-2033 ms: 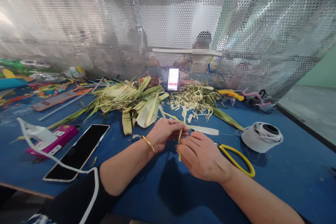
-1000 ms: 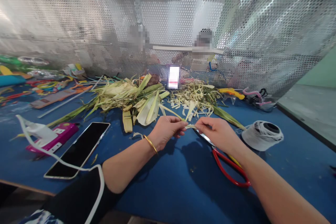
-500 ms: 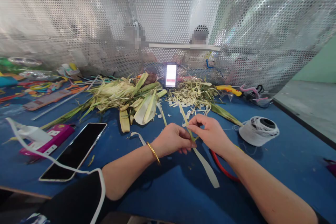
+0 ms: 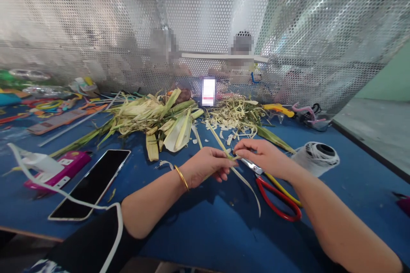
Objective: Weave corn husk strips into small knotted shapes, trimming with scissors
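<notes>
Just left of the scissors [image 4: 258,171], I see pale husk strips [image 4: 218,138] pinched in the left hand [image 4: 211,164]; the right hand [image 4: 260,155] curls beside them, grip unclear. They should handle light and pliable, splitting easily: I'd hold near that pinch.

Single wide view, taken from the wearer's head. The blue tabletop [image 4: 355,192] was looked down on from its near side, the lens being faced forward and tilted downward. The left hand [image 4: 208,164] and right hand [image 4: 261,154] were framed fairly near, just below centre, forearms [image 4: 153,200] brought in from the lower corners. Farther off, the upper part was filled by a perforated screen [image 4: 121,21], faced roughly square-on; a green wall [image 4: 387,79] was caught at far right.
</notes>
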`<act>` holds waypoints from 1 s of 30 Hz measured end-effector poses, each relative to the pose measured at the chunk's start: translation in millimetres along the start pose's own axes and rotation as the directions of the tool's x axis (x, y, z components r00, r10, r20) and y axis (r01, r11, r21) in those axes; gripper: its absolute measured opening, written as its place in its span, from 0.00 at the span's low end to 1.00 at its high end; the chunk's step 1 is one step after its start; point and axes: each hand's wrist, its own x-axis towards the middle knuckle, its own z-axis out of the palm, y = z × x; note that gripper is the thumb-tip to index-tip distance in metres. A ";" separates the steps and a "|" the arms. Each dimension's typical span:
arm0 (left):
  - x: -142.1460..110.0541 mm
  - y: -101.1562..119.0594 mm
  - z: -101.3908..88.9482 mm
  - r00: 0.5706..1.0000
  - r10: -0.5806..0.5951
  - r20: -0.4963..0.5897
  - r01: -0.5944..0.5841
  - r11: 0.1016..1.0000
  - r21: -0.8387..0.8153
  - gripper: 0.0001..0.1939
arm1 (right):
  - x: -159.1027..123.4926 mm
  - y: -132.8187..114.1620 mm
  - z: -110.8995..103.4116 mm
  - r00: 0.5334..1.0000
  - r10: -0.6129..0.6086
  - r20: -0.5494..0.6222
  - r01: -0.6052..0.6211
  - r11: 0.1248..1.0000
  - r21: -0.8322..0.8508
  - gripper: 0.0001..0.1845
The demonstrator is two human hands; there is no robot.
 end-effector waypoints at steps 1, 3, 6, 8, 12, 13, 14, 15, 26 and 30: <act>0.0 0.3 -0.8 1.000 -0.007 0.003 0.007 1.000 -0.026 0.16 | -1.0 0.1 -3.2 1.000 0.001 0.017 -0.001 1.000 -0.015 0.10; 0.0 0.2 -1.0 1.000 -0.014 0.007 0.014 0.999 -0.049 0.17 | -2.1 -0.1 -5.7 1.000 -0.008 0.021 0.009 0.999 -0.040 0.10; -0.2 -0.6 1.0 1.000 -0.008 -0.027 0.008 1.000 -0.024 0.16 | -0.9 -0.1 -2.4 0.997 -0.063 -0.034 0.059 0.991 -0.116 0.11; -0.3 -0.7 2.0 0.999 -0.003 -0.047 0.003 1.000 -0.009 0.14 | 1.0 1.1 0.6 0.992 -0.098 -0.079 0.082 0.979 -0.187 0.11; 0.7 -0.9 1.0 0.998 -0.021 -0.067 0.019 0.999 -0.034 0.13 | 0.7 1.4 2.2 0.931 -0.270 -0.247 0.148 0.895 -0.421 0.11; 1.2 -1.1 0.4 0.996 -0.030 -0.084 0.026 0.998 -0.051 0.13 | -0.8 -0.7 2.3 0.891 -0.345 -0.296 0.160 0.847 -0.508 0.10; 1.9 -1.4 -0.2 0.994 -0.034 -0.108 0.026 0.997 -0.074 0.14 | -2.8 -3.8 3.0 0.848 -0.425 -0.317 0.178 0.792 -0.584 0.10; 2.7 -1.6 -0.9 0.990 -0.033 -0.137 0.019 0.995 -0.102 0.15 | -5.2 -7.8 4.6 0.810 -0.500 -0.305 0.212 0.736 -0.643 0.09; 5.5 2.0 -8.1 0.982 0.023 -0.185 -0.081 0.947 -0.312 0.13 | -7.0 -12.3 44.4 0.774 -0.609 0.176 0.464 0.355 -0.812 0.12; 7.7 -1.7 -7.2 0.980 0.046 -0.193 -0.114 0.929 -0.353 0.10 | -7.2 -10.9 44.3 0.734 -0.665 0.141 0.499 0.385 -0.777 0.15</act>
